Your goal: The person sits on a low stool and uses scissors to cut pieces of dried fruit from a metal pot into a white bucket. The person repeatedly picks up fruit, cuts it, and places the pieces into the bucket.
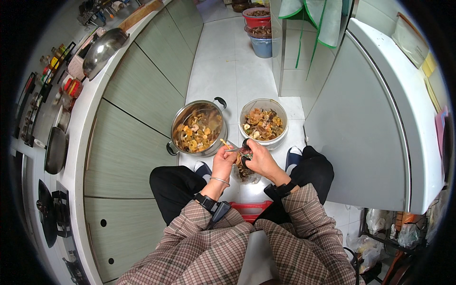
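Observation:
My left hand (222,164) pinches a slender yellowish mushroom stem (225,143), its lower part hidden by the fingers. Black-handled scissors (233,150) are in my right hand (263,159), the blades crossing by my left fingertips. Below both hands is a clear container (253,179) with dark scraps, partly covered by my hands. To the left stands a two-handled steel pot (218,146) with orange-brown mushrooms (195,131) in it. A whitish plastic bucket (277,143) on the right holds more mushroom pieces (263,123).
Green cabinets (139,153) flank me on the left, a grey refrigerator (359,124) on the right. Further ahead, a red tub (254,22) and a blue bucket (263,46) stand by the wall. Red plastic (249,211) shows between my legs.

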`<state>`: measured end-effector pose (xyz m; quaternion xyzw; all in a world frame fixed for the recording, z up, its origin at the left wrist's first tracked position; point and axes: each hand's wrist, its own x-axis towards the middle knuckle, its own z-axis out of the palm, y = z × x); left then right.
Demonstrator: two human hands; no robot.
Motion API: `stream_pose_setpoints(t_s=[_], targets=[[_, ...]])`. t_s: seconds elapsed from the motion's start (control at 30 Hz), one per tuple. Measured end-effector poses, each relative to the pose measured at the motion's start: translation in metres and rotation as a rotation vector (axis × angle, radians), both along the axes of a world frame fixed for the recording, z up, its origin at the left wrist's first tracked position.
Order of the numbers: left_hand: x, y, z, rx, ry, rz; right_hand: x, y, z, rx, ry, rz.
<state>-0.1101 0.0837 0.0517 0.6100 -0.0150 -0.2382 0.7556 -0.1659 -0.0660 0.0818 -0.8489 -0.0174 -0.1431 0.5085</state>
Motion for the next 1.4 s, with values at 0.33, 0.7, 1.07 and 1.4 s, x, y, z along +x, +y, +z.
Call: stream_pose_setpoints(t_s=[0.33, 0.7, 1.07, 1.4], targets=[[-0.001, 0.001, 0.005, -0.081, 0.161, -0.026, 0.006, -0.01, -0.016, 0.128, 0.105, -0.183], [0.01, 0.017, 0.0, -0.349, 0.354, 0.017, 0.009, -0.007, -0.027, 0.512, 0.162, -0.037], [0.001, 0.009, 0.005, -0.239, 0.201, -0.05, 0.009, -0.002, -0.034, 0.398, 0.145, -0.032], [0.005, 0.012, -0.003, -0.321, 0.249, 0.018, 0.007, 0.0, -0.021, 0.688, 0.057, 0.068]])
